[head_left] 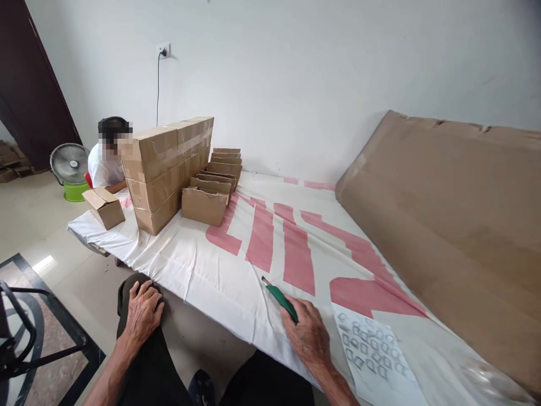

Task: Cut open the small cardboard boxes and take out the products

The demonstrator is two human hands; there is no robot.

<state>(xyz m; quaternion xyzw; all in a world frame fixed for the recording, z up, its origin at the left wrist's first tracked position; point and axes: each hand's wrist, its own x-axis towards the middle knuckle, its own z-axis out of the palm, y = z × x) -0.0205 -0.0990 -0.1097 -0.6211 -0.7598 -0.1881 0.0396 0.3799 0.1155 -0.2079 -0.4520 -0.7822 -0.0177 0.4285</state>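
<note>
A green utility knife (282,300) is in my right hand (309,332), its short blade pointing up and left over the cloth-covered table (220,282). The fingers wrap round its handle, and the hand rests near the table's front edge. My left hand (144,307) lies on my knee in dark trousers, its fingers spread and nothing in it. Just right of the knife hand lies a white sheet of paper (380,361) with rows of hand-drawn marks. Open-topped small cardboard boxes (203,206) stand in a row farther back on the table.
Taped cardboard boxes (158,189) are stacked at the left, beside a single box (105,208). Behind them sits a person in a white top (99,166). A large cardboard sheet (456,225) leans along the right. A fan (71,163) and a metal-framed chair (38,330) stand at the left.
</note>
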